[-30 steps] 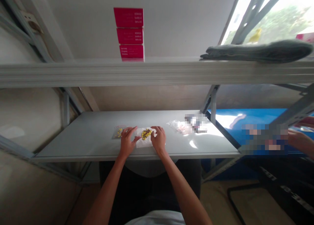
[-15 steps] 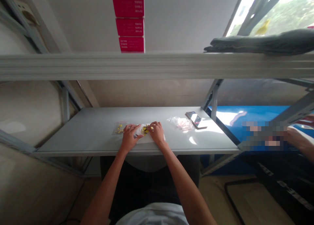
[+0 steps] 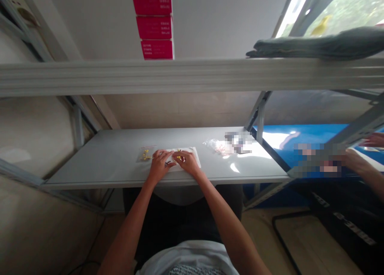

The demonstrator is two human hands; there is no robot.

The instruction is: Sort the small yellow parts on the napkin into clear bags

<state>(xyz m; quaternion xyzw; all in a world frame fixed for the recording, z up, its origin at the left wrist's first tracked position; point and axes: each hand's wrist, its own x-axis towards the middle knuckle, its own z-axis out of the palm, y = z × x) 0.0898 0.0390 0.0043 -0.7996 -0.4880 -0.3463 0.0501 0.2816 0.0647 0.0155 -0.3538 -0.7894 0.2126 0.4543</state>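
My left hand (image 3: 160,164) rests on the left part of a flat white packet or sheet (image 3: 195,154), its fingers curled in towards the thumb. Close beside it, my right hand (image 3: 188,161) is bent over the same white thing with fingertips pinched together. Small yellow pieces (image 3: 179,157) show between the two hands, partly covered by my fingers. What each hand grips is too small and hidden to name. Just left of my left hand lies a clear zip bag (image 3: 145,156) with several yellow pieces in it.
A crumpled clear plastic bag (image 3: 216,146) lies to the right on the grey table (image 3: 105,157). A shelf beam (image 3: 180,77) crosses above, carrying red boxes (image 3: 157,27) and a folded dark cloth (image 3: 312,43). Another person's arm (image 3: 364,165) reaches over a blue table (image 3: 279,141) at right.
My hands have drawn closer together, the right one moving slightly left over the yellow pieces. More of the white packet shows at right. The whole view has shifted slightly.
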